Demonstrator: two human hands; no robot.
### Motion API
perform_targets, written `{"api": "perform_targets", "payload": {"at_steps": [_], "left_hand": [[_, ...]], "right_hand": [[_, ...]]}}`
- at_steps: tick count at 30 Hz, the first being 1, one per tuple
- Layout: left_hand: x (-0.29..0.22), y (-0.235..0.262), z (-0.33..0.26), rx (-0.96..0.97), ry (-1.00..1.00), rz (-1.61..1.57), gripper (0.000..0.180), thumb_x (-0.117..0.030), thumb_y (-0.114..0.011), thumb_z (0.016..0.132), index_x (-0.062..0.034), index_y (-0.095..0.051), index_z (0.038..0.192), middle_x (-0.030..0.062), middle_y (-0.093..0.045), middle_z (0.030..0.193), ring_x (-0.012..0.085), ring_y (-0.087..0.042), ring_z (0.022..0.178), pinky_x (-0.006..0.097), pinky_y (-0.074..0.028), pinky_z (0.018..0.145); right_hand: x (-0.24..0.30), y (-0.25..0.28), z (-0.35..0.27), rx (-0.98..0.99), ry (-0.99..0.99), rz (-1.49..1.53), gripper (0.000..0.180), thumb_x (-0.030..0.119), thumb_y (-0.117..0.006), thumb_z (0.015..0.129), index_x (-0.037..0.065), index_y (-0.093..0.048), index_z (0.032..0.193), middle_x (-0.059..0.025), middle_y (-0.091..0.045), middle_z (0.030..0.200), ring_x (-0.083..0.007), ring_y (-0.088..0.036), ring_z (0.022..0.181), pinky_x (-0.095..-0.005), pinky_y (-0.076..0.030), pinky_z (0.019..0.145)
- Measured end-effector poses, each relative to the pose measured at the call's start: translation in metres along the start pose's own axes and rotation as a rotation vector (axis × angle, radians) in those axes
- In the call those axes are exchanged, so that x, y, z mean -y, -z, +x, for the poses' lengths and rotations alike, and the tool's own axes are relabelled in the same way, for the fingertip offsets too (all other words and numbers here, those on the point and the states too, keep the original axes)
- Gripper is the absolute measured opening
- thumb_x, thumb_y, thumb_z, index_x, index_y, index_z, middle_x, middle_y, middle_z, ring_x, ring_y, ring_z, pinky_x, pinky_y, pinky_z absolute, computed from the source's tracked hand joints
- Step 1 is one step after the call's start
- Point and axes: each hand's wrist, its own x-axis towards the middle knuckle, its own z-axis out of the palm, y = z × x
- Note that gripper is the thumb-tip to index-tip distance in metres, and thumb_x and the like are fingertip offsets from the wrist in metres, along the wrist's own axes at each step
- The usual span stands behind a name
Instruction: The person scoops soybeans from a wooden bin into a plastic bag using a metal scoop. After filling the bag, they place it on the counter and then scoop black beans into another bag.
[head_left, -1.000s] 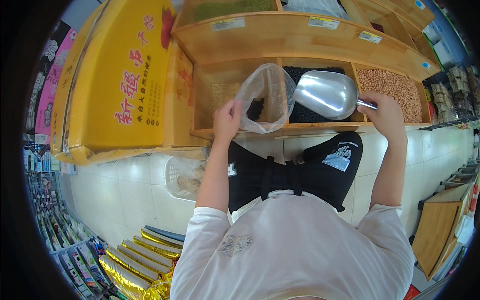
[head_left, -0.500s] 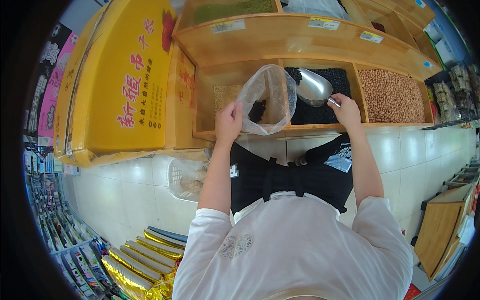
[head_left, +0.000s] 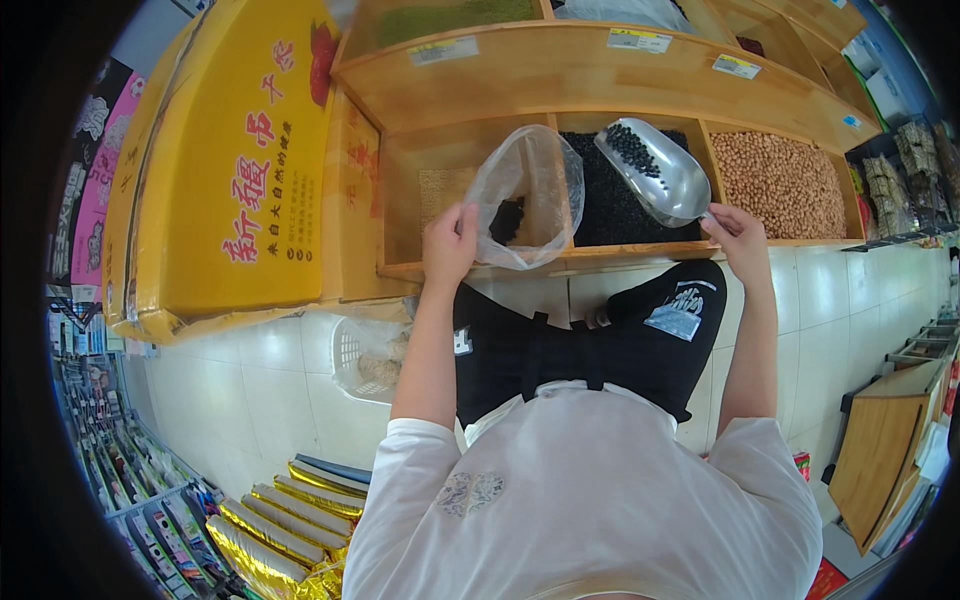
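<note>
My left hand (head_left: 450,243) pinches the rim of a clear plastic bag (head_left: 556,172), which hangs with its mouth wide. A small heap of black beans (head_left: 507,220) lies at the bottom of the bag. My right hand (head_left: 735,236) grips the short handle of a shiny metal scoop (head_left: 672,185). The scoop is tilted above the bin of black beans (head_left: 605,215), and some beans rest near its front lip. A gap separates the scoop from the bag.
Right of the black beans is a wooden bin of peanuts (head_left: 785,185); left is one with pale grains (head_left: 440,190). A raised wooden tier (head_left: 600,85) runs behind. A large yellow carton (head_left: 225,180) stands at the left. A white basket (head_left: 350,365) sits on the floor.
The scoop has moved right, away from the bag, and turned so its lip points up and left. Fewer beans show piled at the lip. My left hand stays on the bag.
</note>
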Motion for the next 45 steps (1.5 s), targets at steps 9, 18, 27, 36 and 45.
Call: {"api": "perform_targets", "payload": {"at_steps": [9,18,27,36,45], "left_hand": [[0.008,-0.002,0.000,-0.038,-0.066,0.032,0.032,-0.023,-0.061,0.102,0.0010,-0.059,0.081,0.0094,-0.050,0.063,0.0170,-0.046,0.059,0.034,-0.042,0.058],[0.006,-0.001,-0.001,-0.033,-0.023,-0.024,0.033,-0.025,-0.064,0.099,0.0008,-0.056,0.081,0.0198,-0.051,0.068,0.0369,-0.049,0.060,0.043,-0.041,0.058],[0.002,-0.001,0.001,-0.034,-0.050,-0.004,0.034,-0.026,-0.064,0.099,0.0007,-0.055,0.080,0.0200,-0.050,0.068,0.0365,-0.049,0.061,0.043,-0.041,0.058],[0.002,0.000,0.001,-0.035,-0.047,0.010,0.037,-0.029,-0.063,0.100,0.0008,-0.055,0.080,0.0207,-0.051,0.069,0.0380,-0.049,0.062,0.044,-0.041,0.059],[0.002,0.001,0.001,-0.025,-0.059,0.055,0.033,-0.022,-0.062,0.102,0.0019,-0.055,0.080,0.0139,-0.047,0.064,0.0228,-0.044,0.058,0.036,-0.041,0.058]], "right_hand": [[0.121,-0.040,-0.016,0.138,0.311,-0.546,0.023,0.021,-0.077,0.087,0.013,-0.077,0.108,-0.0135,-0.076,0.096,-0.0282,-0.073,0.095,-0.0382,-0.056,0.082],[0.162,-0.057,-0.024,0.178,0.383,-0.995,0.025,0.022,-0.079,0.083,0.014,-0.077,0.107,-0.0083,-0.076,0.096,-0.0312,-0.071,0.090,-0.0409,-0.056,0.079],[0.133,0.018,-0.021,0.036,0.103,-0.795,0.026,0.019,-0.079,0.083,0.010,-0.077,0.107,-0.0085,-0.077,0.093,-0.0271,-0.073,0.087,-0.0375,-0.054,0.076],[0.034,-0.037,0.042,0.001,0.053,-0.917,0.031,0.028,-0.080,0.085,0.012,-0.075,0.111,-0.0096,-0.077,0.101,-0.0308,-0.073,0.095,-0.0411,-0.057,0.082],[-0.016,-0.045,0.063,0.104,-0.147,-0.372,0.030,0.018,-0.077,0.089,0.004,-0.074,0.115,-0.0112,-0.078,0.099,-0.0185,-0.073,0.083,-0.0314,-0.056,0.072]]}}
